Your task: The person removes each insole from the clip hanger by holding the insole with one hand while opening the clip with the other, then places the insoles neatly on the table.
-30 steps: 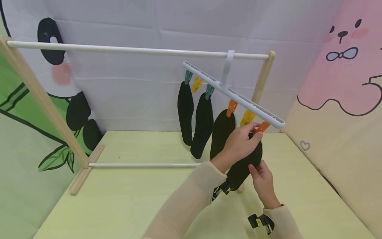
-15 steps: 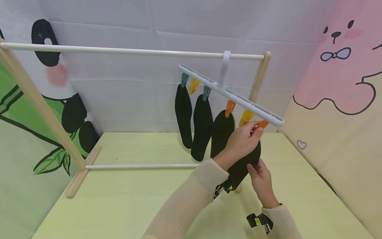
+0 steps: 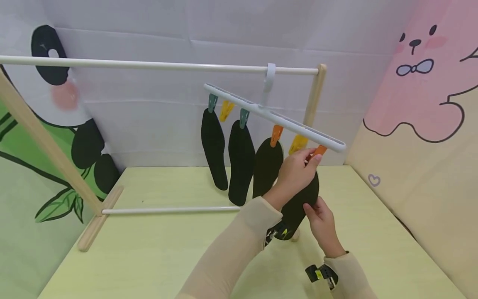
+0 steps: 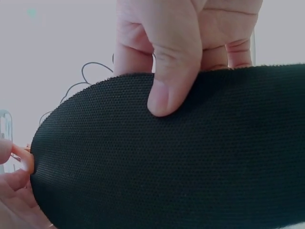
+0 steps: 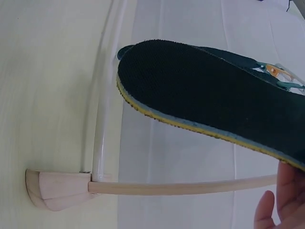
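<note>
My left hand [image 3: 293, 172] pinches an orange clip [image 3: 320, 150] at the near right end of a pale grey clip hanger [image 3: 298, 124]. In the left wrist view, that clip [image 4: 24, 160] meets the rounded end of a black insole [image 4: 143, 157]. My right hand [image 3: 322, 224] grips the insole's side edge, thumb on its black fabric face. Yellow and grey layers show along the insole's edge in the right wrist view. Farther along the hanger, several black insoles hang, including one insole [image 3: 242, 162] from a teal clip [image 3: 244, 118]. Yellow clips [image 3: 226, 111] hang between them.
A white rail [image 3: 160, 64] carries the hanger by its hook [image 3: 269, 77]. Wooden legs [image 3: 315, 95] support the rack on a pale yellow table [image 3: 149, 257]. A lower white bar [image 3: 168, 210] runs near the tabletop. Printed cloth walls [image 3: 149, 112] stand behind and beside it.
The head view has shifted, so the rack sits farther left. The hanger has swung, its near end slightly higher in view and its far end lower. Both hands keep their holds.
</note>
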Available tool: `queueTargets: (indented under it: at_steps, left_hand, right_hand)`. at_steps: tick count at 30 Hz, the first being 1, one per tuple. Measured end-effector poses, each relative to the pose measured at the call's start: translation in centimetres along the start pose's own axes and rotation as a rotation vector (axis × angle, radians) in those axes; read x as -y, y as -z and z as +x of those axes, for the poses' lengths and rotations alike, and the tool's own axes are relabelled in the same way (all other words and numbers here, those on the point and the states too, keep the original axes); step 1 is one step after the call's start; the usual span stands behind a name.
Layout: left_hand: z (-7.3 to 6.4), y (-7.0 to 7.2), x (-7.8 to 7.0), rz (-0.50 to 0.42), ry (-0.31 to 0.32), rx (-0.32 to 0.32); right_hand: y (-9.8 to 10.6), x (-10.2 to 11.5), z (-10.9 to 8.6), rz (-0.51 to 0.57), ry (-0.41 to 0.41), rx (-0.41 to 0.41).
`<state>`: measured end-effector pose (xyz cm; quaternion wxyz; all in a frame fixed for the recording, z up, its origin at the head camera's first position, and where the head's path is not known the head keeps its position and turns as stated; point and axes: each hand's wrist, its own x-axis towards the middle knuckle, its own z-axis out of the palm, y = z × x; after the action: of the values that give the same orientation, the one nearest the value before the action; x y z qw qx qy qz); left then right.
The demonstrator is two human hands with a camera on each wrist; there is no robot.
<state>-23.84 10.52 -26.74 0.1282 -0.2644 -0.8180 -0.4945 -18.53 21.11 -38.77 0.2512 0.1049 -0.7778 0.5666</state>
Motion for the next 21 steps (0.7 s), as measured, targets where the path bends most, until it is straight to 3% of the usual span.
queueTargets:
  at_steps: [9,21]
  left_hand:
    - [0.1,1.3,0.4,0.026,-0.042,-0.083]
    - [0.0,3.4,0.7,0.058,-0.002,-0.139]
  right_hand:
    - [-1.0,0.6,0.7,0.028,0.023,0.018]
    - [-2.9,1.5,1.4,0.084,0.03,0.073]
